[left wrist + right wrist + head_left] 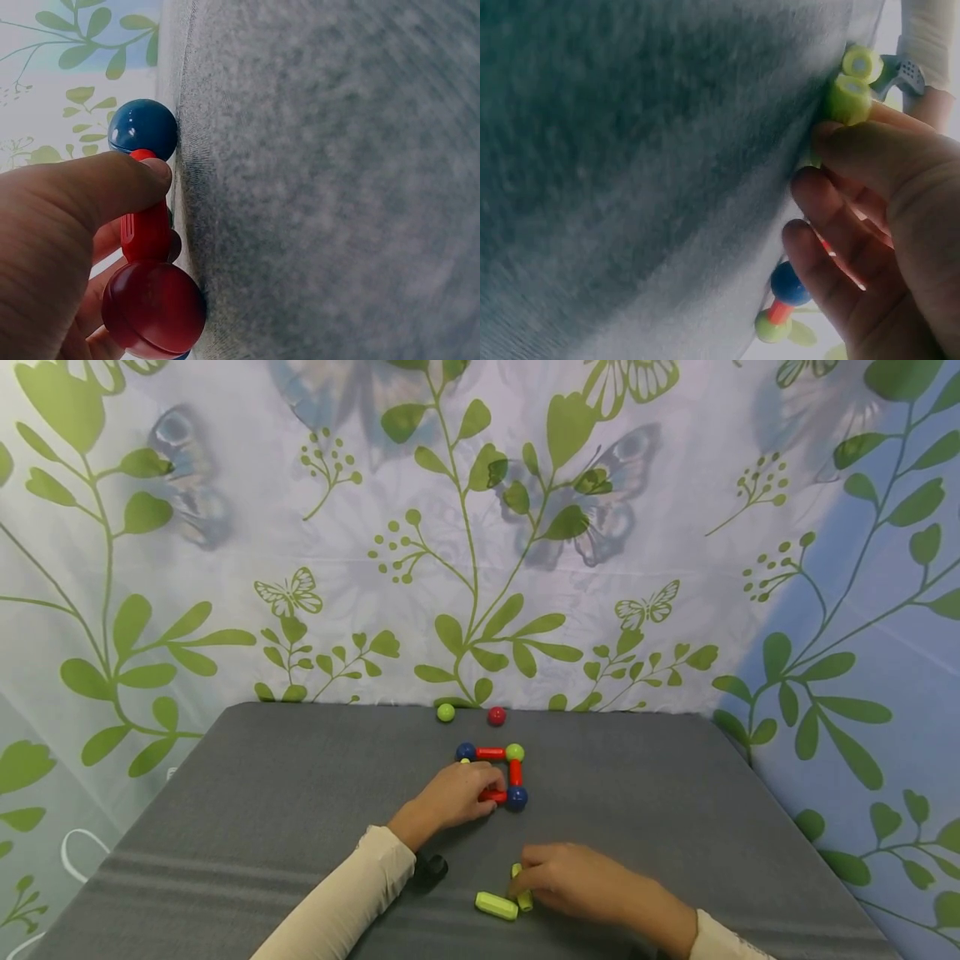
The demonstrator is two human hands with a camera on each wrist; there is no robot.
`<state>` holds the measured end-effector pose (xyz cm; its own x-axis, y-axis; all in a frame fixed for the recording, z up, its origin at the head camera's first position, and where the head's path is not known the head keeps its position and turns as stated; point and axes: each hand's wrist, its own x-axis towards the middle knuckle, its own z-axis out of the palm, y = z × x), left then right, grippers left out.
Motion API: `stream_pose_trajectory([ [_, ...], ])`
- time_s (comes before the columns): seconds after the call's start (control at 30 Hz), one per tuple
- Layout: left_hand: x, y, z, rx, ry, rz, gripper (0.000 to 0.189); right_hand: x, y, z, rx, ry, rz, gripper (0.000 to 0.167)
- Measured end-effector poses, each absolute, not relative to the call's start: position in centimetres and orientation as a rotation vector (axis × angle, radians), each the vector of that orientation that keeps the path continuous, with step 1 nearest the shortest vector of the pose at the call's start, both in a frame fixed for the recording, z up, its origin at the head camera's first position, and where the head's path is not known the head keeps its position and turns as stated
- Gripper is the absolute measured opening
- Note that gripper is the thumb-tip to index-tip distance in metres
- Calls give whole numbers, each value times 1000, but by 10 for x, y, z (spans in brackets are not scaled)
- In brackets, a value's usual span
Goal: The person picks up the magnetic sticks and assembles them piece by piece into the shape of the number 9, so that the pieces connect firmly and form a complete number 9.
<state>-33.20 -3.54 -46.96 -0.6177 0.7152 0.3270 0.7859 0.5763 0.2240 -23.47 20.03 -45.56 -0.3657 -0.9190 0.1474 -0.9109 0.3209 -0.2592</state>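
Observation:
My left hand [453, 795] pinches a red rod [146, 232] between thumb and fingers. That rod joins a blue ball [142, 129] to a red ball [154, 309], which the hand hides in the head view. It forms the near side of a square frame, whose other parts include a far red rod [491, 752], a right red rod [515, 772], a green ball [514, 752] and another blue ball [466, 752]. Nearer the front, my right hand [573, 883] grips a yellow-green rod [847, 101] by thumb and fingers. A second yellow-green rod [497, 906] lies beside it.
Two loose balls, one green [446, 712] and one red [497, 716], sit near the back edge of the grey table [637, 793]. A patterned curtain [360, 543] hangs behind. The left wrist wears a dark strap [431, 868].

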Motion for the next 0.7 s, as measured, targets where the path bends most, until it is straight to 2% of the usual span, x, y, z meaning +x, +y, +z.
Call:
stream_pose_trajectory([
  [0.23, -332, -36, -471, -1249, -2618, -512, 15, -247, 200, -459, -1837, 2750, -173, 29],
  [0.7, -331, -35, -467, -1249, -2634, -502, 14, -278, 193, -454, -1766, 2908, 261, 17],
])
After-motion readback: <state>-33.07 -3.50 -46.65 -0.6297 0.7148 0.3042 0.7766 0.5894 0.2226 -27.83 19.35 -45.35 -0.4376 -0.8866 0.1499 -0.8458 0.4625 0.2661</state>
